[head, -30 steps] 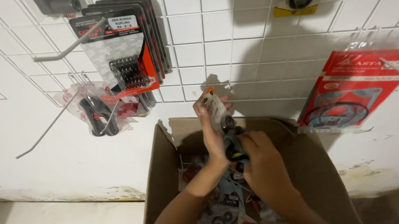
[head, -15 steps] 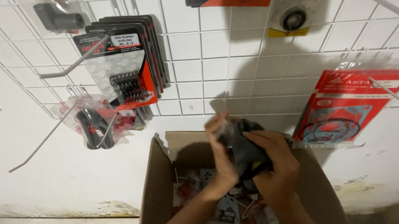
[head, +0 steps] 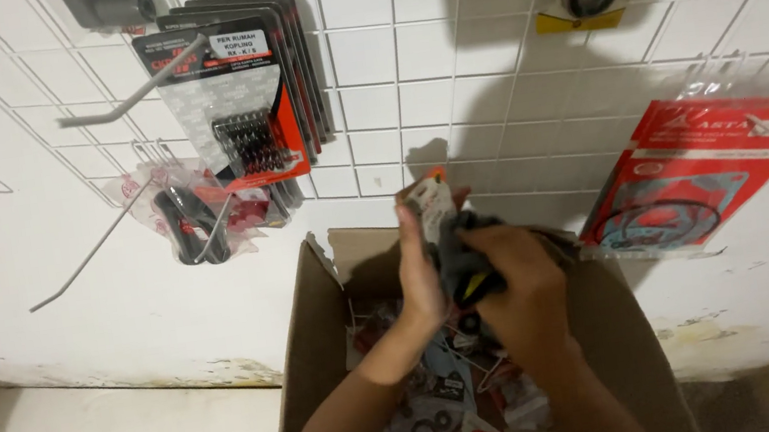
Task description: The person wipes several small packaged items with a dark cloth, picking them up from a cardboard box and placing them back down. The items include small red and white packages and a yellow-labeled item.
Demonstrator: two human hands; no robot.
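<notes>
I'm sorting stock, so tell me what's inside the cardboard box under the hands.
The cardboard box holds a loose pile of small packets with dark ring-shaped parts and red cards. The forearms cover the middle, and the bottom of the box is hidden.

1. Wire grid panel [head: 483,62]: white, square mesh, on a white wall.
2. Cardboard box [head: 308,347]: plain brown.
3. Hanging blister packs [head: 233,102]: red and black cards, silver springs under clear plastic.
4. Flat gasket packet [head: 699,172]: red with white lettering, clear sleeve.
5. Packet bundle [head: 454,246] in both hands: black, grey, a yellow spot, white card with orange tip.
6. Small bag [head: 194,218]: clear, black and red contents.
</notes>
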